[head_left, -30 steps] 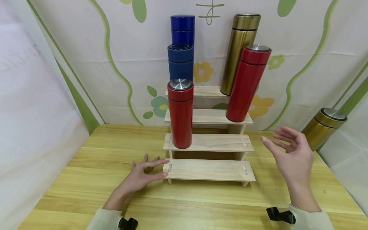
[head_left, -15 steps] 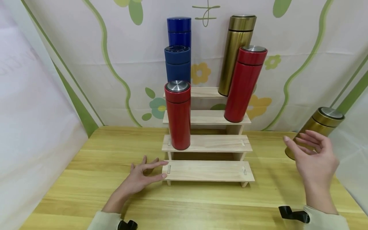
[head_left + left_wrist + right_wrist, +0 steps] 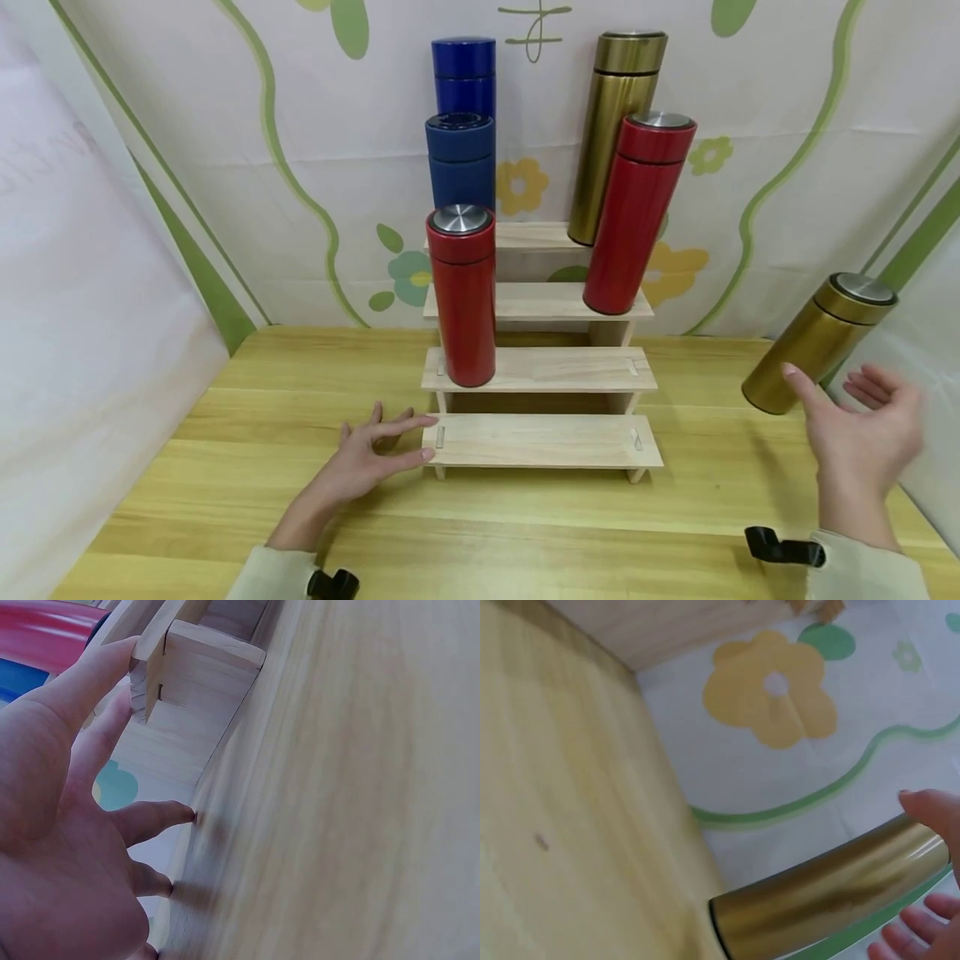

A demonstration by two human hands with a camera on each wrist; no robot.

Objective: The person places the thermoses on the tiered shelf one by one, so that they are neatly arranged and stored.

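Observation:
A stepped wooden rack (image 3: pixel 543 440) stands on the table. My left hand (image 3: pixel 367 462) touches the left end of its lowest board with thumb and index fingertip; in the left wrist view, other fingertips (image 3: pixel 187 816) meet the tabletop. At the right, a gold thermos flask (image 3: pixel 806 358) with a steel-topped lid stands on the table. My right hand (image 3: pixel 862 433) is at its near right side, thumb and fingers spread apart. In the right wrist view, the flask (image 3: pixel 832 889) lies between thumb and fingers, and I cannot tell whether they touch it.
The rack bears a red flask (image 3: pixel 462 308) on its second step, and another red flask (image 3: pixel 637 217) and a blue one (image 3: pixel 461 162) on the third. On top are a gold flask (image 3: pixel 618 142) and a glossy blue flask (image 3: pixel 464 75). A printed cloth (image 3: pixel 300 208) hangs behind.
My right hand has moved right, from beside the rack to the gold flask, uncovering more of the flask. The left hand stays at the rack's lowest board. The view has shifted slightly.

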